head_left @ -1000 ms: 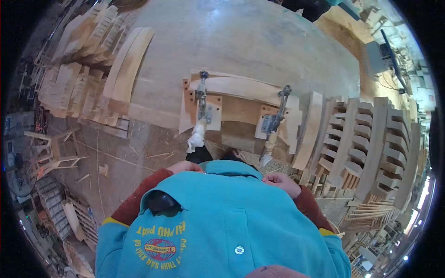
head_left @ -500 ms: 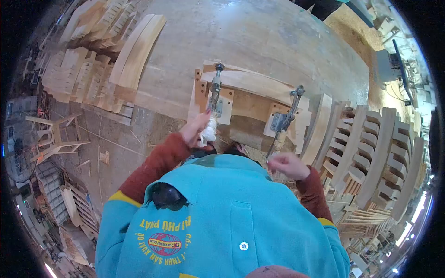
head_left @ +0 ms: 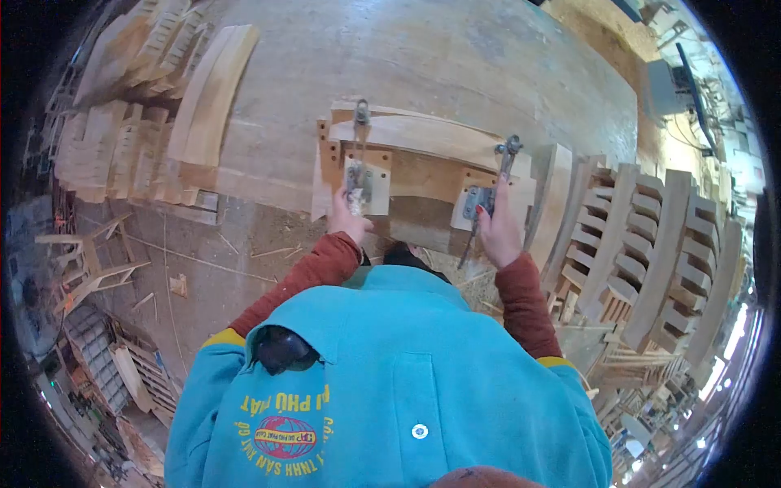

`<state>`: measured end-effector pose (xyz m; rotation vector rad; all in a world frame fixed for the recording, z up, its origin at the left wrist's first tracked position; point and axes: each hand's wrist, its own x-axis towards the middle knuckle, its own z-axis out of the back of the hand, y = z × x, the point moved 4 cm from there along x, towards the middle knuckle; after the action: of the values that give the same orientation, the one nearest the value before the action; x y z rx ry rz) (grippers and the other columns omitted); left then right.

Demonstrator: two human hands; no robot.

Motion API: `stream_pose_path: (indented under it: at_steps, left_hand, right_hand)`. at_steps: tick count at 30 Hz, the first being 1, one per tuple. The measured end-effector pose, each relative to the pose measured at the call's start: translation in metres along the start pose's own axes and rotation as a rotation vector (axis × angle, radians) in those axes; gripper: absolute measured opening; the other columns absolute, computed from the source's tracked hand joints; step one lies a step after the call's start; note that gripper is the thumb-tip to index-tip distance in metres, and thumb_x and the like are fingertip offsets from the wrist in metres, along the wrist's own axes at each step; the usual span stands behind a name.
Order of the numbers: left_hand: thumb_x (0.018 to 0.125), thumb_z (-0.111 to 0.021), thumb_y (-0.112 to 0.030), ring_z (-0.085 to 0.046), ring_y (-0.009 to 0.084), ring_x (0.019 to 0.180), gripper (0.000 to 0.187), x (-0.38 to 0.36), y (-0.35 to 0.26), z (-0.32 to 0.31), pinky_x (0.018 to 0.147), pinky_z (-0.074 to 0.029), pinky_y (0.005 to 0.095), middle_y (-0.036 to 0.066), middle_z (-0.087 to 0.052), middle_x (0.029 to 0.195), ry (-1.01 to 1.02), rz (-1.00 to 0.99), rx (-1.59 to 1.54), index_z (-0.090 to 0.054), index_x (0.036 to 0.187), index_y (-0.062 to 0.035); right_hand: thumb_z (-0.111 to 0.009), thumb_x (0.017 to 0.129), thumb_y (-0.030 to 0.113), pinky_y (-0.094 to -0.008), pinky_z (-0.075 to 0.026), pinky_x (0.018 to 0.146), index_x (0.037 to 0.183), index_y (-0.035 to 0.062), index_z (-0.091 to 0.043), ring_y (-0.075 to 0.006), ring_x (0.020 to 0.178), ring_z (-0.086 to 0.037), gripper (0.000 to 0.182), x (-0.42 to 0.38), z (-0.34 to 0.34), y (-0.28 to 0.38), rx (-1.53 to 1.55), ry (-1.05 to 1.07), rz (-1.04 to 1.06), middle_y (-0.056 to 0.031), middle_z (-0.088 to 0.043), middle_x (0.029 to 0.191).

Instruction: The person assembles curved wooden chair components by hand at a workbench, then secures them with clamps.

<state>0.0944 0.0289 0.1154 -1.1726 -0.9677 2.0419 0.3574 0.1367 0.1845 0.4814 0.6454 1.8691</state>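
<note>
A wooden jig with a curved wood piece [head_left: 423,132] along its far side lies at the bench's near edge, and two metal toggle clamps are mounted on it. At the left toggle clamp [head_left: 361,122], my left hand [head_left: 348,220] is closed around the handle end, where some white wrapping shows between the fingers. My right hand [head_left: 500,228] holds the right toggle clamp [head_left: 478,199] from its right side, thumb near the clamp base and fingers reaching up along its arm. The fingers partly hide that arm. A thin rod hangs below the right clamp base.
Curved wood parts [head_left: 213,98] and notched stacks [head_left: 122,150] sit at the bench's left. Beside the jig on the right stand long curved boards [head_left: 553,203] and stacked notched pieces [head_left: 634,244]. A wooden frame [head_left: 93,260] stands on the scrap-strewn floor at left.
My right hand has moved up and forward from below the right clamp onto it. My left hand remains at the left clamp, slightly forward. The view has shifted a little.
</note>
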Motion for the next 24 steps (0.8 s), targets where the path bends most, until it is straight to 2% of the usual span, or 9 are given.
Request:
stream_pose_path:
  at_steps: [1, 4, 8, 15, 17, 18, 20, 23, 24]
  left_hand:
    - [0.052, -0.065, 0.004, -0.049, 0.0272, 0.104, 0.086, 0.006, 0.012, -0.003, 0.091, -0.039, 0.0314, 0.014, -0.053, 0.109, -0.026, 0.123, -0.076, -0.028, 0.129, -0.0032]
    - [0.052, -0.066, 0.000, -0.053, 0.0268, 0.098, 0.083, 0.011, 0.022, -0.007, 0.087, -0.041, 0.0314, 0.013, -0.055, 0.105, -0.059, 0.063, -0.092, -0.033, 0.127, -0.0033]
    - [0.065, -0.066, -0.018, -0.059, 0.0275, 0.085, 0.062, 0.005, 0.005, -0.004, 0.078, -0.045, 0.0323, 0.013, -0.061, 0.091, -0.011, 0.184, 0.129, -0.046, 0.122, -0.0073]
    - [0.071, -0.065, -0.024, -0.062, 0.0265, 0.084, 0.053, 0.016, 0.032, -0.011, 0.076, -0.047, 0.0347, 0.014, -0.064, 0.092, -0.077, 0.067, 0.101, -0.048, 0.120, -0.0088]
    - [0.072, -0.065, -0.022, -0.061, 0.0236, 0.073, 0.050, 0.021, 0.043, -0.009, 0.067, -0.049, 0.0339, 0.011, -0.064, 0.086, -0.077, -0.174, 0.082, -0.049, 0.117, -0.0074]
    - [0.072, -0.065, -0.021, -0.061, 0.0221, 0.067, 0.049, 0.023, 0.038, -0.010, 0.062, -0.049, 0.0334, 0.009, -0.064, 0.083, -0.072, -0.301, 0.064, -0.049, 0.116, -0.0068]
    - [0.073, -0.065, -0.017, -0.054, 0.0149, 0.051, 0.040, 0.013, 0.016, -0.012, 0.046, -0.045, 0.0292, 0.005, -0.060, 0.073, 0.002, 0.019, -0.105, -0.051, 0.109, -0.0063]
    - [0.073, -0.065, -0.013, -0.047, 0.0110, 0.044, 0.034, 0.011, 0.009, -0.014, 0.038, -0.037, 0.0259, 0.002, -0.056, 0.067, -0.011, 0.029, -0.102, -0.051, 0.103, -0.0073]
    - [0.073, -0.065, -0.012, -0.045, 0.0102, 0.043, 0.032, 0.011, 0.010, -0.015, 0.036, -0.036, 0.0253, 0.002, -0.055, 0.066, -0.012, 0.037, -0.119, -0.051, 0.102, -0.0076]
  right_hand:
    - [-0.050, 0.082, 0.009, -0.0405, -0.045, 0.075, 0.138, 0.0022, -0.016, -0.0390, 0.088, -0.056, 0.066, 0.000, 0.002, 0.003, 0.032, 0.043, -0.065, -0.0276, -0.053, 0.104]
    - [-0.049, 0.082, 0.006, -0.0409, -0.045, 0.072, 0.138, 0.0028, -0.016, -0.0398, 0.084, -0.056, 0.065, 0.001, 0.005, -0.001, -0.017, 0.078, -0.118, -0.0269, -0.055, 0.100]
    - [-0.049, 0.082, 0.006, -0.0417, -0.045, 0.070, 0.138, 0.0038, -0.017, -0.0395, 0.081, -0.056, 0.064, 0.003, 0.006, -0.001, -0.037, 0.034, -0.097, -0.0256, -0.056, 0.096]
    - [-0.053, 0.081, 0.011, -0.0423, -0.045, 0.072, 0.137, 0.0020, -0.019, -0.0370, 0.081, -0.056, 0.066, 0.005, 0.018, -0.003, 0.076, 0.045, -0.111, -0.0238, -0.056, 0.096]
    - [-0.058, 0.079, 0.015, -0.0429, -0.043, 0.075, 0.136, 0.0008, -0.020, -0.0350, 0.087, -0.055, 0.070, -0.007, 0.029, -0.006, -0.104, -0.154, 0.069, -0.0237, -0.054, 0.098]
    - [-0.057, 0.080, 0.017, -0.0438, -0.044, 0.075, 0.135, -0.0001, -0.021, -0.0362, 0.086, -0.055, 0.068, -0.015, 0.035, -0.008, -0.121, -0.170, -0.010, -0.0248, -0.055, 0.097]
    - [-0.055, 0.082, 0.021, -0.0457, -0.044, 0.073, 0.133, -0.0019, -0.024, -0.0384, 0.085, -0.057, 0.064, -0.042, 0.042, -0.006, -0.152, -0.190, -0.176, -0.0271, -0.056, 0.094]
    - [-0.050, 0.085, 0.027, -0.0493, -0.044, 0.067, 0.128, -0.0030, -0.028, -0.0429, 0.077, -0.058, 0.058, -0.090, -0.031, -0.056, 0.407, 0.177, -0.645, -0.0293, -0.058, 0.084]
    - [-0.049, 0.085, 0.028, -0.0503, -0.044, 0.065, 0.127, -0.0030, -0.030, -0.0440, 0.074, -0.057, 0.056, -0.087, -0.037, -0.056, 0.389, 0.118, -0.629, -0.0294, -0.058, 0.081]
